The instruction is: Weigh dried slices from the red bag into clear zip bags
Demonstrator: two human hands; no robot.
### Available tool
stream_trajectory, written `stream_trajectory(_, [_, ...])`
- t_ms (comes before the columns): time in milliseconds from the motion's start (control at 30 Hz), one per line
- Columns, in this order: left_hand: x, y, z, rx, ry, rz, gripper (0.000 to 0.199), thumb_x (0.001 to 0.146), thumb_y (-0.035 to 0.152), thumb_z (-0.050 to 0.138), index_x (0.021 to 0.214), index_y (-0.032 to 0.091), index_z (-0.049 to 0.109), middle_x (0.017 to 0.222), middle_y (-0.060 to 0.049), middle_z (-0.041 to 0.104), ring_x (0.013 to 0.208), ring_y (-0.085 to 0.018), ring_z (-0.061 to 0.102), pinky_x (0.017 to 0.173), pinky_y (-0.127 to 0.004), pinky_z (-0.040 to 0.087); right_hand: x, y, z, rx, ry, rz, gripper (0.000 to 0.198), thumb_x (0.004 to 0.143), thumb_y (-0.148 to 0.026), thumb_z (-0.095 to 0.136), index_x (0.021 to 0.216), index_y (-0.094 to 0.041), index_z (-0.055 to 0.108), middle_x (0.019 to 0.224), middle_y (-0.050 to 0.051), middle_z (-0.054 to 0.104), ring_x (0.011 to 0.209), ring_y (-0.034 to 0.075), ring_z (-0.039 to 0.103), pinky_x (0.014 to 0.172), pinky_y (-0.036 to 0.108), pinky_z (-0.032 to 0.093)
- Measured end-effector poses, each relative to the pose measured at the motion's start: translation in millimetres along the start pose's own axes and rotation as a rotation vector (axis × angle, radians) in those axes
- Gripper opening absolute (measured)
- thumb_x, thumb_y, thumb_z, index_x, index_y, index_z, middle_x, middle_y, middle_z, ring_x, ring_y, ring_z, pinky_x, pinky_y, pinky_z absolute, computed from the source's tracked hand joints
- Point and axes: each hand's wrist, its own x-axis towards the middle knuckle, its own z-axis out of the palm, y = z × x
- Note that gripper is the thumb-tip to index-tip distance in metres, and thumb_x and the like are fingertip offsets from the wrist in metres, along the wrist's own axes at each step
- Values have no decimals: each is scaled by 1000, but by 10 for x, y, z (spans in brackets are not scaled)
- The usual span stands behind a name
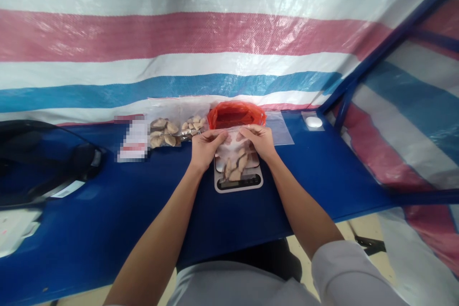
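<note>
Both hands pinch the top edge of a clear zip bag [236, 157] with several pale, dark-edged dried slices in its lower part. My left hand [208, 147] grips the bag's upper left corner, thumb and fingers closed. On the upper right, my right hand [258, 139] does the same. The bag hangs over a white kitchen scale [238, 187], hiding much of its plate; whether the bag touches it I cannot tell. Just behind the hands sits an orange-red plastic bag [236, 111], its mouth open.
Filled clear bags of dried slices [165, 133] lie to the left, beside a blurred paper slip [132, 141]. An unfilled clear bag [284, 129] and a white oval object [314, 122] lie right. A black bag-like item [46, 162] is far left. Striped sheeting [215, 33] backs the blue table [143, 229].
</note>
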Motion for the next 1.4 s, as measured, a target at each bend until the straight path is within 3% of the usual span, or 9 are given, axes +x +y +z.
stream_trajectory(167, [20, -30, -32, -18, -22, 14, 25, 69, 41, 84, 68, 17, 77, 66, -4, 74, 60, -15, 64, 61, -26, 52, 4, -5, -37, -18, -19, 8, 34, 73, -55, 77, 69, -21, 76, 72, 2, 75, 62, 15, 68, 51, 22, 52])
stream_trajectory(400, [14, -33, -21, 34, 43, 37, 29, 67, 44, 85, 77, 17, 81, 70, -5, 75, 63, -17, 66, 63, -28, 54, -1, 10, -50, 21, 9, 82, 35, 69, -56, 80, 72, -21, 77, 72, 3, 76, 54, 15, 66, 44, 23, 52])
stream_trajectory(667, [-1, -27, 1, 57, 21, 8, 26, 66, 40, 85, 78, 17, 81, 70, -5, 76, 63, -19, 69, 65, -30, 57, -10, 42, -33, -24, -37, 103, 35, 72, -56, 79, 73, -22, 76, 73, 2, 76, 48, 12, 61, 37, 20, 47])
stream_trajectory(1167, [-9, -25, 6, -2, -42, -74, 36, 62, 45, 89, 79, 15, 79, 69, -6, 76, 63, -22, 72, 66, -32, 59, -32, 19, -38, -66, -17, -8, 33, 72, -54, 77, 70, -22, 77, 64, 1, 71, 51, 14, 61, 43, 23, 50])
stream_trajectory(1400, [-24, -1, 17, 26, -47, -56, 23, 68, 36, 83, 76, 14, 78, 67, -4, 76, 61, -18, 71, 67, -29, 59, -37, 4, -30, -113, -22, -1, 35, 71, -54, 77, 67, -20, 76, 62, 1, 70, 50, 14, 62, 45, 23, 52])
